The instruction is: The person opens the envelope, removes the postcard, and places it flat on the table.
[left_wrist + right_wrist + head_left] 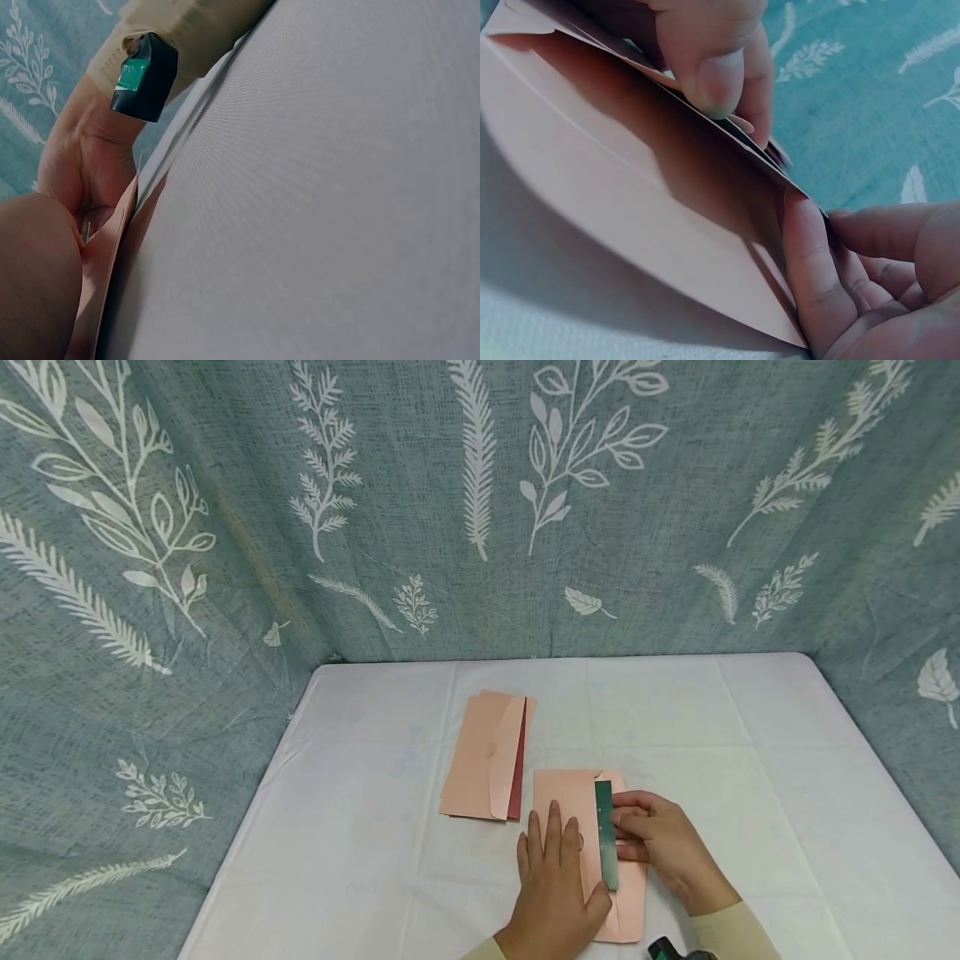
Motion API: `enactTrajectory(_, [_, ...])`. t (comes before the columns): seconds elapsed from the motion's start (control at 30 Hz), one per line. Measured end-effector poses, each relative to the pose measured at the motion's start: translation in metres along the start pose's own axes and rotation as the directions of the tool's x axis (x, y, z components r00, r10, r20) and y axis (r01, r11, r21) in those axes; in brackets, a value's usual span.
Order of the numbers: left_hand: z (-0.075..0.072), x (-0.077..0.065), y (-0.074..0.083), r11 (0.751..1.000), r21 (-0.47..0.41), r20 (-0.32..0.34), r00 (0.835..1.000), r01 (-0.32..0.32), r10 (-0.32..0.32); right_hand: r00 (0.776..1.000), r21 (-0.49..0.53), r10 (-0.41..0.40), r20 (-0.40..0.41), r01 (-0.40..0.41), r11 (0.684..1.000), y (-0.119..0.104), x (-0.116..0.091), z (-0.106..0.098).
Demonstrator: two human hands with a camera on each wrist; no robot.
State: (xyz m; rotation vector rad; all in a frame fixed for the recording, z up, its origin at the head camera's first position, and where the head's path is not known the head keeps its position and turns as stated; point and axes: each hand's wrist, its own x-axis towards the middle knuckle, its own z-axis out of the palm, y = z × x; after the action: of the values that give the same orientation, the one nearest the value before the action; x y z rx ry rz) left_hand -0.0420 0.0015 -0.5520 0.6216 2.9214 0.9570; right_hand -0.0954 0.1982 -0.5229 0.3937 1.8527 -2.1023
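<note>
A pink envelope (562, 789) lies on the table with its flap side opened toward the right. Along its opening a green card (606, 835) sticks partly out. My left hand (553, 893) rests flat on the envelope with fingers spread, its thumb near the card's lower end. At the card's right edge, my right hand (667, 843) pinches the card between thumb and fingers. In the right wrist view, the fingers of the right hand (885, 285) are at the envelope's open mouth (652, 135), and the left thumb lies by the same edge. How deep the card sits is hidden.
Left of the hands lies a stack of pink envelopes (480, 760) with a dark red edge showing. A white cloth (337, 827) covers the table. A patterned teal curtain (420, 510) hangs behind and at the sides. A black wrist device (146, 79) sits at the right cuff.
</note>
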Motion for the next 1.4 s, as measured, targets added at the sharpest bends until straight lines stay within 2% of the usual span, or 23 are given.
enactTrajectory(0.6, [-0.003,-0.001,-0.002,0.999,-0.024,0.054,0.998,0.024,-0.023,0.999,0.007,-0.031,-0.030,0.031,0.999,0.001,-0.004,-0.004])
enactTrajectory(1.4, [0.000,-0.005,-0.007,1.000,-0.003,0.011,1.000,-0.005,0.006,0.994,-0.016,-0.043,-0.104,0.042,0.999,0.006,-0.006,-0.013])
